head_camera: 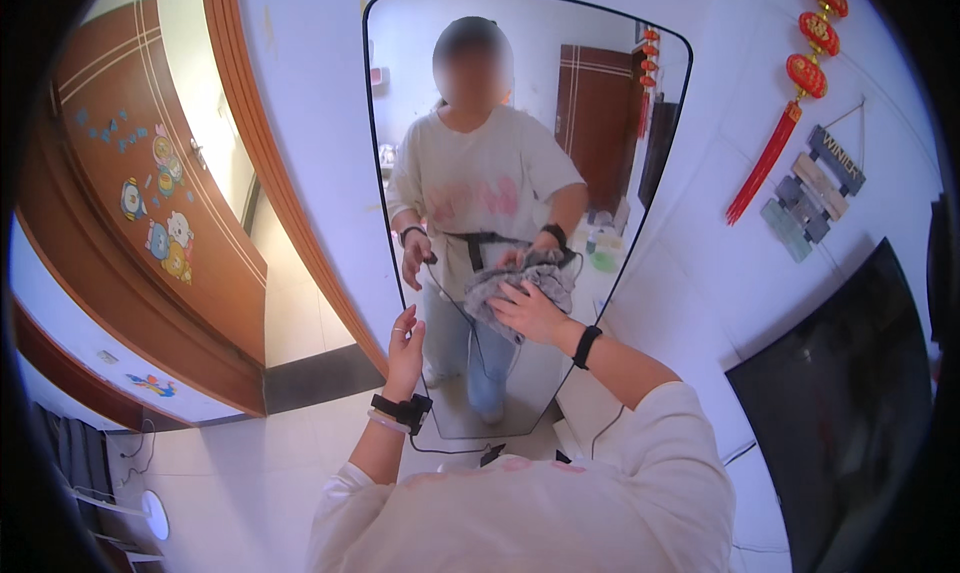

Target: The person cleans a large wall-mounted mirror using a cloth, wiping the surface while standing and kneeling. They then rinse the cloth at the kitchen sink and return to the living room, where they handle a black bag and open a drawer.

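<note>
My right hand [531,314] lies with spread fingers on a crumpled grey cloth [484,297], which it presses against a tall mirror [517,378] with a thin black frame. Cloth and reflection overlap, so the cloth's exact outline is hard to tell. Beside the mirror's lower left edge, my left hand [406,355] is raised with slightly bent fingers and nothing visible in it. Whether it touches the frame cannot be told. A black strapped device [405,409] with a cable and a pale bangle [388,422] are on my left wrist; a black band [586,347] circles the right.
A brown door [142,153] with cartoon stickers stands left, past a wooden door frame [277,160]. Right of the mirror hang red lantern ornaments [817,33] and a wooden sign [814,187], above a large dark screen [840,400]. A cable [607,427] runs down near my right arm.
</note>
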`<action>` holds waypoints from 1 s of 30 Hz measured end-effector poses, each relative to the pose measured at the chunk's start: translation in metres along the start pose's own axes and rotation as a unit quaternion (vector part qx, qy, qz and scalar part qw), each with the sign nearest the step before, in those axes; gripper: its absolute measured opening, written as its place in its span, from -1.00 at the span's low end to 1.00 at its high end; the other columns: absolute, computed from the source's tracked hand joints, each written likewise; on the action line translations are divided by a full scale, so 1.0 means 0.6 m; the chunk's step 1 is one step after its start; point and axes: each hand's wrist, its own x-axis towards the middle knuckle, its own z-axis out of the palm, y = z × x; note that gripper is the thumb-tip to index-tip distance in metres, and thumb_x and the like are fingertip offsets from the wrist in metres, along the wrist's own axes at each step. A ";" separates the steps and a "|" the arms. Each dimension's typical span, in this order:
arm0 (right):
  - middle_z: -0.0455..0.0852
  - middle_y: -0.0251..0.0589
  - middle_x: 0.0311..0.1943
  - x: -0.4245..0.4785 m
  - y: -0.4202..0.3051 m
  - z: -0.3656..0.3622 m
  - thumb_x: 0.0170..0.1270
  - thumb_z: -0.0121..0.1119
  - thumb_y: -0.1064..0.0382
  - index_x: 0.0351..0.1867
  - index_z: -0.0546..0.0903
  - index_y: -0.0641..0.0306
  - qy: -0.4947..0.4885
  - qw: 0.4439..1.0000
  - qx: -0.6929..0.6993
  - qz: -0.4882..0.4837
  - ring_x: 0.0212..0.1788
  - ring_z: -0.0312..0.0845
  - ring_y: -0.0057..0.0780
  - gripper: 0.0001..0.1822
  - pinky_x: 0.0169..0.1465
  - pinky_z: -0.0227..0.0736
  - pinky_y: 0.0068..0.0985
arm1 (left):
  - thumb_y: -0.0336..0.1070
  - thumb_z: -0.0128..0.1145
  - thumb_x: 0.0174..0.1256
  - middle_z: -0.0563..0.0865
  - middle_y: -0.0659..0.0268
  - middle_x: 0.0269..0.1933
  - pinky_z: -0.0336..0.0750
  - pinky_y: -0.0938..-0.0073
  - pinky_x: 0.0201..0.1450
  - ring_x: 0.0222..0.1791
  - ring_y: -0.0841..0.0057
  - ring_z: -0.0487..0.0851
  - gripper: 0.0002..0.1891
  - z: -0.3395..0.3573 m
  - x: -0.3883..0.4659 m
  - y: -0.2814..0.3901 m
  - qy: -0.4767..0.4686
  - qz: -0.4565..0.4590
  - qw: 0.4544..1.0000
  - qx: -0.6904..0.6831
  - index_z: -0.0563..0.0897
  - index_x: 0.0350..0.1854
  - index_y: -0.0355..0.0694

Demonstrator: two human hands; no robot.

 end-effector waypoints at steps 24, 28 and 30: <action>0.43 -0.30 0.16 0.206 -0.026 -0.056 0.07 0.02 0.23 0.07 0.54 0.15 0.057 0.988 -0.019 0.140 0.14 0.26 -0.14 -0.55 0.05 0.16 -0.18 | -0.45 0.14 0.19 0.40 0.20 0.22 0.36 0.44 0.04 0.15 0.41 0.39 -0.39 -0.050 0.078 -0.027 -0.061 0.081 0.986 0.131 0.29 0.33 -0.16; 0.43 -0.34 0.16 0.119 -0.154 0.022 0.05 0.03 0.29 0.06 0.55 0.07 -0.005 0.964 0.091 0.249 0.17 0.25 -0.15 -0.54 0.05 0.18 -0.18 | -0.50 0.14 0.18 0.37 0.27 0.24 0.37 0.40 0.05 0.16 0.43 0.37 -0.37 -0.093 0.069 -0.052 -0.115 0.100 0.978 0.144 0.28 0.34 -0.12; 0.43 -0.35 0.16 0.078 -0.210 0.048 0.04 0.05 0.29 0.02 0.57 0.05 -0.056 0.942 0.113 0.312 0.17 0.26 -0.15 -0.58 0.06 0.21 -0.17 | -0.49 0.14 0.16 0.40 0.22 0.22 0.40 0.44 0.02 0.14 0.39 0.41 -0.41 -0.109 0.059 -0.051 -0.143 0.113 0.972 0.147 0.32 0.30 -0.18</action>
